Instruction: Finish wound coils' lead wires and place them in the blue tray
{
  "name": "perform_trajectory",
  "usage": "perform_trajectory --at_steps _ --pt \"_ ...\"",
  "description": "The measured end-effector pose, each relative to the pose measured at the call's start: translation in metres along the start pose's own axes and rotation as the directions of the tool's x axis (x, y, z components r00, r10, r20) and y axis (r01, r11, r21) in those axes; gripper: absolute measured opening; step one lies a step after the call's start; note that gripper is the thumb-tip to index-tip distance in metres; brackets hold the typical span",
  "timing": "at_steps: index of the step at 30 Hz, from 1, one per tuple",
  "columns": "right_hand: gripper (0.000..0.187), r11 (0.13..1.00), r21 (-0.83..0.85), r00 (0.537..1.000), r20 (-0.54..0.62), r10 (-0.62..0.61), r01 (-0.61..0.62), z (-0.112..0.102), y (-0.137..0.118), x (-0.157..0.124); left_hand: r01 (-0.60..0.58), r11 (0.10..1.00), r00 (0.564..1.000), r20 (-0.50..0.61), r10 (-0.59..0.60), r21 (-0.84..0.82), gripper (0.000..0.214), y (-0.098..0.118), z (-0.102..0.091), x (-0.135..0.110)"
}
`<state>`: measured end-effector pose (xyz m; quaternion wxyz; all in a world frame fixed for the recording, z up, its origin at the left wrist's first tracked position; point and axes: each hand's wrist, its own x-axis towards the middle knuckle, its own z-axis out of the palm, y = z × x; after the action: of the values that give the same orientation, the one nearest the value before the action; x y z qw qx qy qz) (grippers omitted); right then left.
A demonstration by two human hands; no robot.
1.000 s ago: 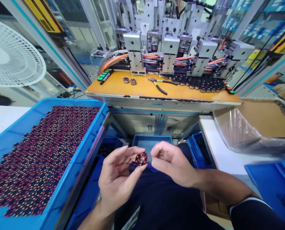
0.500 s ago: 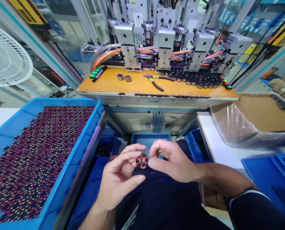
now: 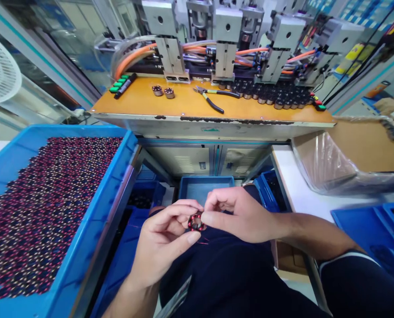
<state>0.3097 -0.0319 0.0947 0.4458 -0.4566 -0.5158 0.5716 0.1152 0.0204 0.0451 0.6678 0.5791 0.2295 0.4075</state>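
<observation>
A small wound motor stator (image 3: 192, 224), a dark ring with red wire coils, is in front of my lap. My left hand (image 3: 165, 236) holds it by the rim, the fingers behind it and the thumb just below. At the upper right edge of the ring, my right hand (image 3: 238, 215) is closed in a pinch, thumb and forefinger on the rim. Whether it also grips a wire end is hidden. Thin red wire ends (image 3: 203, 241) hang beneath the ring. Many similar stators (image 3: 58, 194) lie in rows in a blue bin (image 3: 130, 141) on the left.
An orange-topped bench (image 3: 127, 106) with a press machine (image 3: 226, 57) stands ahead. On it are cutting pliers (image 3: 213, 95), two metal-cased parts (image 3: 163, 91), markers (image 3: 122, 85) and several dark parts (image 3: 279, 97). To the right is a plastic-lined carton (image 3: 355, 150); a blue tray (image 3: 206, 183) sits low ahead.
My right fingertips have come in onto the stator's rim, and my left thumb has closed up toward it. The head view has tilted slightly downward.
</observation>
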Motion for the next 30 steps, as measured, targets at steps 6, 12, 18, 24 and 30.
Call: perform_trajectory --at_steps 6,12,18,24,30 --pt "0.018 0.987 -0.16 1.0 -0.023 0.009 -0.012 -0.013 -0.003 0.003 0.062 0.998 0.997 0.049 -0.061 -0.006 0.021 0.004 -0.003 -0.002" --pt "0.015 0.897 -0.314 0.936 0.264 -0.232 0.311 -0.016 -0.016 0.021 0.112 0.993 0.986 0.129 -0.106 -0.038 0.025 0.011 0.005 0.002" --pt "0.013 0.883 -0.317 0.932 0.223 -0.284 0.345 -0.008 -0.008 0.027 0.138 0.989 0.983 0.133 -0.129 -0.055 0.03 0.011 0.004 -0.003" --pt "0.016 0.967 -0.244 0.997 0.002 -0.072 0.07 -0.005 -0.01 0.017 0.055 0.998 0.998 0.005 -0.055 -0.004 0.031 0.002 -0.006 -0.008" --pt "0.017 0.975 -0.13 0.98 0.059 0.191 -0.182 -0.005 -0.02 0.012 0.031 0.998 0.999 0.022 -0.032 0.056 0.026 -0.001 -0.006 -0.006"
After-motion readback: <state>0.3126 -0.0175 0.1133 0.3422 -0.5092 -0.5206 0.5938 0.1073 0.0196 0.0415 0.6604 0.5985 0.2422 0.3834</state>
